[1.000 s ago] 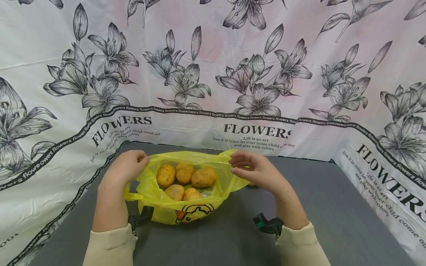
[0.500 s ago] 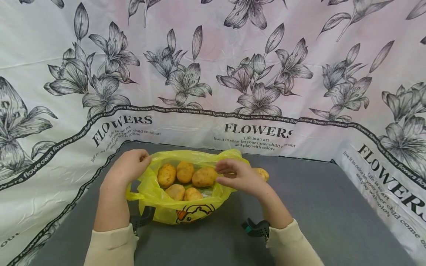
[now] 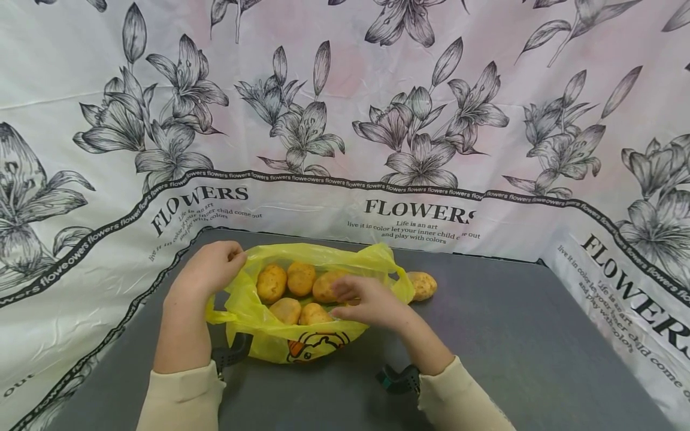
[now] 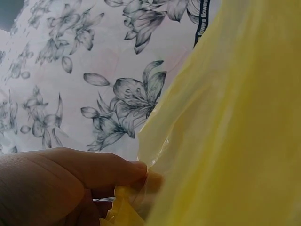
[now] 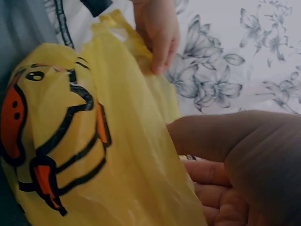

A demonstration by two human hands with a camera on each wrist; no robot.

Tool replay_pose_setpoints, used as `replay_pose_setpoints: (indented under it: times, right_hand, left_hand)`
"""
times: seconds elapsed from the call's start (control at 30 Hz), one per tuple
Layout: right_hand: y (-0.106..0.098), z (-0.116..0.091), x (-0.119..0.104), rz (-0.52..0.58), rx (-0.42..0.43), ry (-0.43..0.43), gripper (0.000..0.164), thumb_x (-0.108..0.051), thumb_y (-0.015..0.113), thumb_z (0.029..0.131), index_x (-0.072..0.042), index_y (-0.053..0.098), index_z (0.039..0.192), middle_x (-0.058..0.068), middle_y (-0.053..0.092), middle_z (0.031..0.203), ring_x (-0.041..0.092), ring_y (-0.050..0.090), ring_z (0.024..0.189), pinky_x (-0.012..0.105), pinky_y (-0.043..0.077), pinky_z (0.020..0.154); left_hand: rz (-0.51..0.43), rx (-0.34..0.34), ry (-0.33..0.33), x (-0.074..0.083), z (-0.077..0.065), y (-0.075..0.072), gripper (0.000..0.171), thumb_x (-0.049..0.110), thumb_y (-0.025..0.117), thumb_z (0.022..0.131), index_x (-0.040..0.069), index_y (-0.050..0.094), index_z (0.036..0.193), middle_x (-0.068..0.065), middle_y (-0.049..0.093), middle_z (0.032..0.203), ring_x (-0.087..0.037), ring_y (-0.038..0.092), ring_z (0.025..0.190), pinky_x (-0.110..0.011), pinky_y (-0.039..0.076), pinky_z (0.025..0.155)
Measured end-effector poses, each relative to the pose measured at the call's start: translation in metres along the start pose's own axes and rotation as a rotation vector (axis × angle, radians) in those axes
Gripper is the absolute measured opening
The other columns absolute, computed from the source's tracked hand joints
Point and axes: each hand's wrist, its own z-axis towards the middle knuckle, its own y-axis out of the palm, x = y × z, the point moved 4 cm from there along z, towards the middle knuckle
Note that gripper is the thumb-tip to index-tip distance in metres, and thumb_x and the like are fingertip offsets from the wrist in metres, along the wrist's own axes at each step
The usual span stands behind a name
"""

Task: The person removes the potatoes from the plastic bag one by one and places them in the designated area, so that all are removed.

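Observation:
A yellow plastic bag (image 3: 261, 346) with a printed cartoon figure stands with its mouth open, holding several potatoes (image 3: 272, 283). My left hand (image 3: 212, 267) pinches the bag's left rim between thumb and fingers; the left wrist view shows the thumb (image 4: 129, 172) pressing on the film. Over the bag's right front part is my right hand (image 3: 372, 302), its fingers slightly bent and apart from the thumb, with nothing seen between them. In the right wrist view, this hand (image 5: 240, 165) is beside the bag's edge; whether it touches the film I cannot tell.
One potato (image 3: 422, 285) lies on the grey table (image 3: 512, 335) just right of the bag. A white flower-printed cloth (image 3: 334, 203) rises behind the table and along its sides. A dark wrist mount (image 3: 399, 378) hangs under the right forearm.
My right hand has moved left and toward me, from the bag's right rim to over its front part. The potato outside has come into full sight. My left hand stays at the rim.

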Motion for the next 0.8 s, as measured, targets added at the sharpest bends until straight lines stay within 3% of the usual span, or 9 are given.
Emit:
replay_pose_setpoints:
  times: [0.5, 0.8]
  right_hand:
    - [0.018, 0.007, 0.014, -0.101, -0.018, 0.126, 0.052, -0.029, 0.077, 0.078, -0.005, 0.059, 0.12, 0.006, 0.062, 0.108, 0.023, 0.059, 0.1, 0.037, 0.047, 0.084]
    - [0.025, 0.011, 0.012, -0.25, 0.021, 0.027, 0.047, -0.027, 0.08, 0.074, -0.005, 0.064, 0.112, 0.002, 0.063, 0.105, 0.018, 0.058, 0.097, 0.036, 0.046, 0.083]
  left_hand:
    - [0.016, -0.02, 0.0, 0.0, 0.003, 0.002, 0.024, 0.023, 0.042, 0.097, 0.007, 0.06, 0.096, -0.005, 0.048, 0.073, -0.019, 0.047, 0.066, -0.034, 0.038, 0.059]
    - [0.016, -0.03, -0.012, -0.001, 0.003, 0.002, 0.025, 0.024, 0.042, 0.097, 0.007, 0.06, 0.101, -0.005, 0.051, 0.076, -0.02, 0.048, 0.068, -0.035, 0.039, 0.061]
